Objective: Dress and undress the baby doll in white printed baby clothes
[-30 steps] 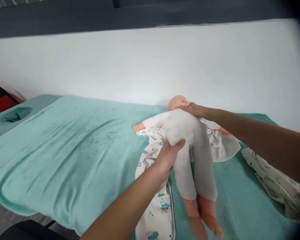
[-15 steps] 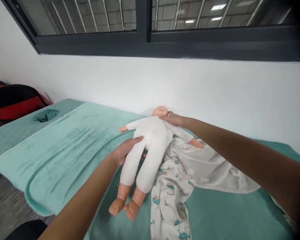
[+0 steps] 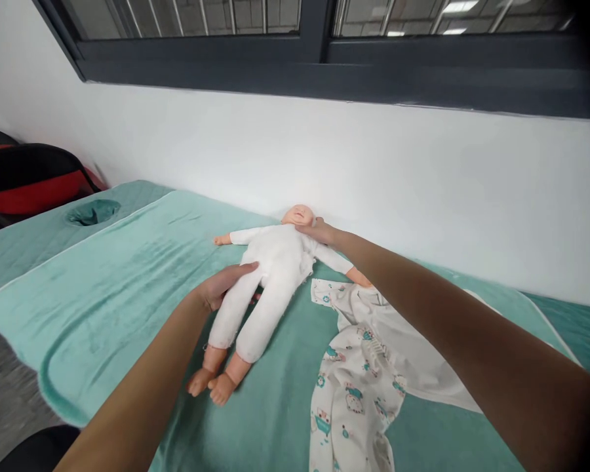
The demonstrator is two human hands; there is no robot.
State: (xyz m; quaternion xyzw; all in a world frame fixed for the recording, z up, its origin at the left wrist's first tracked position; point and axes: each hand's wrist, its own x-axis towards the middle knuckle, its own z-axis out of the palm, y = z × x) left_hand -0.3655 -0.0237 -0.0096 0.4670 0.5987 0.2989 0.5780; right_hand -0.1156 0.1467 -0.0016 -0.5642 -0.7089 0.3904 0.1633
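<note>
Baby doll (image 3: 278, 252): we hold it beside printed romper (image 3: 351, 396)
Left grip (image 3: 223, 285): clasping its thigh
Right grip (image 3: 319, 231): clasping its neck

Likely a massage or infant-care training room: bed (image 3: 14, 252) with face hole (image 3: 94, 212) at left of frame, teal cover (image 3: 103, 288), baby doll (image 3: 276, 254) center, white wall (image 3: 216, 144), dark-framed window (image 3: 317, 36) across top.
</note>
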